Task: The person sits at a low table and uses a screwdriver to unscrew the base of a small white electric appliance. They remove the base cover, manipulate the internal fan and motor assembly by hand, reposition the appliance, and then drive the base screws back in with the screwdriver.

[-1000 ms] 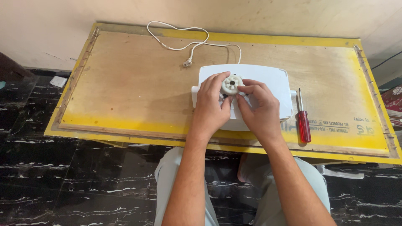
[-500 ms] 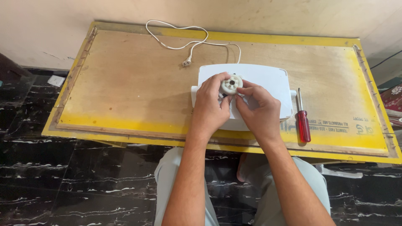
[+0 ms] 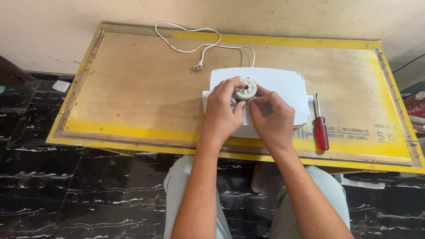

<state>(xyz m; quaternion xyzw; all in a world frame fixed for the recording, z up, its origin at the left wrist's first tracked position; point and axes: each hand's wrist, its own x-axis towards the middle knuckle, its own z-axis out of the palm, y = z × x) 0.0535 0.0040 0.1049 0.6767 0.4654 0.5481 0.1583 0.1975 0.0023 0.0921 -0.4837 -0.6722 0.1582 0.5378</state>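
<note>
A single head-worn camera is looking steeply down from above the seated person's lap, facing the pale wall at 12 o'clock. It is sitting at about arm's reach, taking in the whole yellow-edged wooden tabletop [image 3: 133, 102], with black marble floor [image 3: 66, 190] showing at 6 and 9 o'clock.

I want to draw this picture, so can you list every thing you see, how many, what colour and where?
Appliance: one, white, flat-topped, middle of the board.
Toothed round part: one, off-white, on top of the appliance, between the fingers.
Cord with plug: one, white, looping behind the appliance.
Screwdriver: one, red handle, right of the appliance.
Board: one, brown with yellow edges, over a black marbled floor.
Left hand: one, gripping the round part.
Right hand: one, fingertips on the round part.
</note>
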